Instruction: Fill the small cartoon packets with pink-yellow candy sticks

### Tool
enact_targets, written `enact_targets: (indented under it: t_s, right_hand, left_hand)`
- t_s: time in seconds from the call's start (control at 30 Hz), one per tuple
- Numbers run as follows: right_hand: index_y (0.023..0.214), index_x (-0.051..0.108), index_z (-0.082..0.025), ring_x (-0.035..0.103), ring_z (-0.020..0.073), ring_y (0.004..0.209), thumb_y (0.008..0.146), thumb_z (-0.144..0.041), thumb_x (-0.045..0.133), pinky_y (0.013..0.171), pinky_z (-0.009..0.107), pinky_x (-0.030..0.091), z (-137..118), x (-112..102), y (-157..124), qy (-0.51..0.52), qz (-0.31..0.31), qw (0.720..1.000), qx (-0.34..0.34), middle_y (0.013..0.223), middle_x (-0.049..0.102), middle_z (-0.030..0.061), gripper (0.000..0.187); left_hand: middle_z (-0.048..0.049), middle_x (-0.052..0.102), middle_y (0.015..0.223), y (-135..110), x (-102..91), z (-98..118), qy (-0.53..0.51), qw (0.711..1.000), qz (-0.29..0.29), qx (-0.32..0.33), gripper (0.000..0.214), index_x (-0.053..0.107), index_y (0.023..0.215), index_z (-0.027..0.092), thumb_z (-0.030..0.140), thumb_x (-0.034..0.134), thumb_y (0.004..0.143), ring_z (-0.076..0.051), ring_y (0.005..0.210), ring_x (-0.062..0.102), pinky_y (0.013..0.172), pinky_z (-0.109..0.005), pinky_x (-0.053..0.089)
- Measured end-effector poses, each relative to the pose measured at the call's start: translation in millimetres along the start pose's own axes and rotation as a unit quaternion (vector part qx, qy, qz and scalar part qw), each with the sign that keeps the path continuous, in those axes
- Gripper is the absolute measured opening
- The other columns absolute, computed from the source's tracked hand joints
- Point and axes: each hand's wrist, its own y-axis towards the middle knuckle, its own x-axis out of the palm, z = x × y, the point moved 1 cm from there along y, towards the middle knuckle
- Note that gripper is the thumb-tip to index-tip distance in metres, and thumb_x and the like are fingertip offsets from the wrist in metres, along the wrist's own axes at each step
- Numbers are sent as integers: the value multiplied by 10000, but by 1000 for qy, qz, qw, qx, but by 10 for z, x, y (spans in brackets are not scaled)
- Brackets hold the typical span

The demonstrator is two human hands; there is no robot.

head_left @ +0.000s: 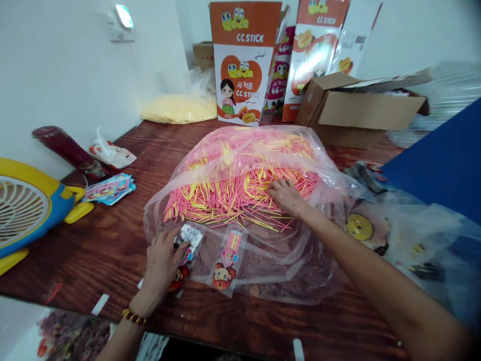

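Loose pink and yellow sticks [225, 193] are heaped on a clear plastic bag [285, 278] at the middle of the table [112, 240], the back of the heap being covered by a layer of film. Among the sticks, at the front right of the heap, the bent fingers of the right hand [285, 196] are laid; whether any are clamped by that grip cannot be told. In front of the heap, 2 printed packets are laid: over the left packet [193, 234] the left hand [161, 260] is curled, though whether it is pinched or merely pressed cannot be told, while in the right packet [227, 255] sticks are seen. For a tidy pick, sticks are best gathered lightly from the uncovered front, with ends kept level, as such thin pieces could probably be snapped by squeezing. The left packet is best held steady, uncreased.
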Motion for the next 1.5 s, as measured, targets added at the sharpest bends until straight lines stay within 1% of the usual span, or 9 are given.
enact_targets:
  t_s: [0.27, 0.37, 0.47, 0.7, 0.9, 1.03, 1.13, 1.3, 1.5]
  right_hand:
    - [1154, 612, -151, 435, 299, 1260, 915, -107, 388, 1043, 476, 241, -78, 38, 23, 110, 66, 990, 56, 1296, 603, 162, 331]
    - [1068, 596, -165, 528, 270, 1169, 942, -185, 375, 1067, 491, 254, -98, 8, 59, 215, 129, 965, 81, 1139, 669, 146, 255]
    - [896, 539, -200, 607, 214, 849, 967, -392, 371, 909, 404, 420, -138, -40, 105, 368, 172, 902, 143, 872, 682, 80, 265]
    - [865, 449, -238, 596, 157, 624, 758, -641, 572, 677, 321, 504, -407, 92, 179, 692, 199, 650, 241, 663, 595, -39, 435]
    - [833, 534, -238, 653, 184, 663, 722, -612, 675, 707, 343, 537, -670, 231, 89, 725, 227, 601, 247, 680, 646, -23, 415]
    - [812, 575, -232, 687, 217, 688, 646, -610, 745, 693, 375, 570, -700, 261, 132, 786, 207, 523, 255, 675, 683, -6, 446]
    - [822, 590, -222, 704, 225, 720, 640, -579, 768, 699, 381, 580, -639, 229, 191, 804, 227, 487, 255, 695, 706, 5, 440]
    - [884, 599, -222, 707, 235, 741, 686, -550, 742, 710, 401, 582, -602, 182, 158, 782, 247, 516, 248, 727, 722, 7, 409]
    - [824, 595, -222, 686, 222, 807, 807, -496, 604, 830, 391, 529, -796, 337, -40, 662, 246, 653, 273, 837, 751, 29, 274]
  left_hand:
    - [-104, 644, 978, 51, -102, 75, -120, 991, 52, 30, 187, 605, 1000, 182, 291, 574, 851, -305, 935, 622, 841, -434, 499]
    - [-66, 647, 880, 53, -164, 121, -159, 985, 56, 21, 76, 578, 878, 204, 274, 562, 852, -268, 850, 625, 787, -401, 501]
    - [-42, 654, 815, 49, -195, 139, -180, 982, 50, 7, 91, 573, 811, 216, 285, 550, 865, -245, 801, 628, 757, -380, 502]
    - [-66, 734, 944, 61, -194, 66, -243, 969, 54, -7, 197, 656, 969, 200, 344, 556, 878, -250, 851, 687, 778, -362, 523]
    - [-62, 741, 886, 34, -142, 1, -252, 966, 42, -28, 196, 667, 914, 205, 364, 554, 892, -251, 815, 697, 731, -335, 511]
    - [-82, 737, 947, 11, -99, -27, -269, 960, 70, -18, 215, 683, 940, 204, 369, 555, 892, -262, 878, 686, 791, -359, 515]
    - [-76, 727, 973, -2, -85, -55, -281, 953, 109, -2, 233, 695, 950, 212, 394, 565, 885, -252, 901, 675, 848, -370, 511]
    - [-65, 710, 964, 4, -106, -73, -288, 950, 120, 20, 241, 705, 941, 215, 405, 565, 887, -224, 906, 656, 848, -341, 513]
    - [-67, 731, 971, 2, -119, -58, -291, 949, 117, -11, 290, 730, 980, 213, 434, 578, 869, -228, 889, 673, 856, -335, 515]
